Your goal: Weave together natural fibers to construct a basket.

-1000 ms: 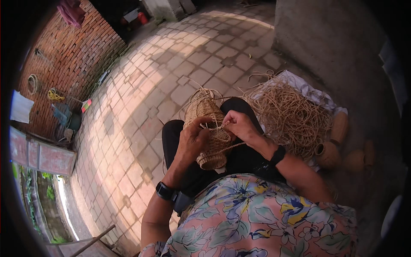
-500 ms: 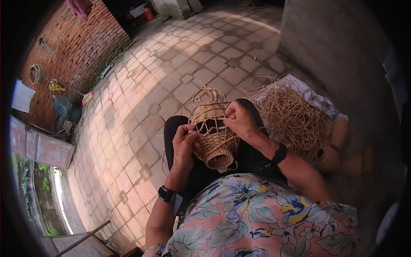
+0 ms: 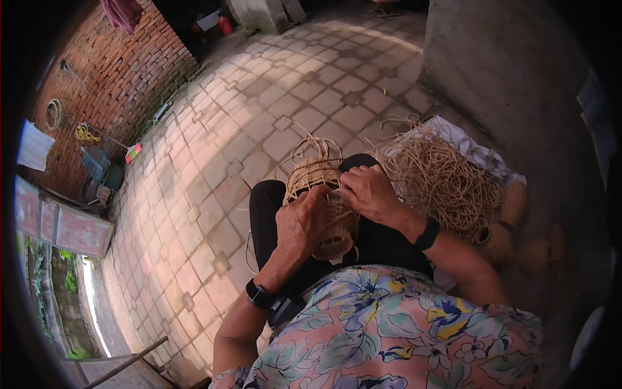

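Observation:
A woven tan cord basket [image 3: 335, 241] lies on my lap between black-clad knees, its small round mouth toward me, loose cord ends looping at its far end. My left hand [image 3: 301, 220] grips the middle of the basket from the left, fingers curled over the weave. My right hand [image 3: 367, 193] is on the basket's right side, fingers bent and pinching at the same middle section, close to my left fingertips. What exactly the fingertips pinch is mostly hidden, but they are at the basket's cords.
A large heap of tan cord [image 3: 440, 178] on a white sack [image 3: 489, 155] lies beside my right knee, with small woven vessels [image 3: 499, 243] nearby. A brick wall [image 3: 110, 78], leaning panels [image 3: 78, 227] and a pole [image 3: 136, 356] are at left; a concrete wall [image 3: 492, 58] is at right.
My left hand has moved up and rightward over the basket's middle, covering the open strands seen half a second ago. My right fingers have shifted slightly, and the two hands are closer together.

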Motion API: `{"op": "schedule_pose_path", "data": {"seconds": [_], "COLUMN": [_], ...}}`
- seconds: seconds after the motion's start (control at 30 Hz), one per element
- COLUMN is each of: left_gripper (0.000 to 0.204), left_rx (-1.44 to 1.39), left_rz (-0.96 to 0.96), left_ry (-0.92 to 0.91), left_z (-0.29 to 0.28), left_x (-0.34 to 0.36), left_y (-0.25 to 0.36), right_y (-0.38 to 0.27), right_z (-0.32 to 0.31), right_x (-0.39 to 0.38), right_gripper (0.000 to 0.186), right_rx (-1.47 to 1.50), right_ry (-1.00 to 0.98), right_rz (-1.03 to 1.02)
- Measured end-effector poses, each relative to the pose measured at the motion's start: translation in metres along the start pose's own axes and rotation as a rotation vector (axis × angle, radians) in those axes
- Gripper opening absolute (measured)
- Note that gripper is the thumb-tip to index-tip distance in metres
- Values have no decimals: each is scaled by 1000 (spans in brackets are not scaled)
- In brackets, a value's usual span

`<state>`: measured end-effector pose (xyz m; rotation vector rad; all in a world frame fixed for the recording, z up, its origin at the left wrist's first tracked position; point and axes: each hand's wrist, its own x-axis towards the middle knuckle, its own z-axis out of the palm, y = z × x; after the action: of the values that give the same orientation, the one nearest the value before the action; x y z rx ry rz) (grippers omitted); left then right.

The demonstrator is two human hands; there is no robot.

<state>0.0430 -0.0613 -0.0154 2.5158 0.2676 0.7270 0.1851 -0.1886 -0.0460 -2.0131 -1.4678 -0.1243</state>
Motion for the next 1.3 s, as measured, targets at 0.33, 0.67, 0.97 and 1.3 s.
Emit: {"op": "schedule_pose_path", "data": {"seconds": [0.33,0.67,0.97,1.3], "left_gripper": [16,16,16,16], "left_rx": [106,-16,-27,-33], "left_rz": [-236,-244,-282,-308], "left_ry": [-203,-221,-212,-212], "left_z": [10,4,9,5], "left_x": [8,10,11,9], "left_y": [6,5,1,3], "right_y": [32,90,32,161], "right_z": [-1,-14,3,-28], "right_x": [-9,-50,5,-117], "right_gripper": [22,20,21,21], "right_rx": [-54,-144,-2,-487], "right_ry": [135,-94,-40,-163], "right_rz": [213,386,-18,516]}}
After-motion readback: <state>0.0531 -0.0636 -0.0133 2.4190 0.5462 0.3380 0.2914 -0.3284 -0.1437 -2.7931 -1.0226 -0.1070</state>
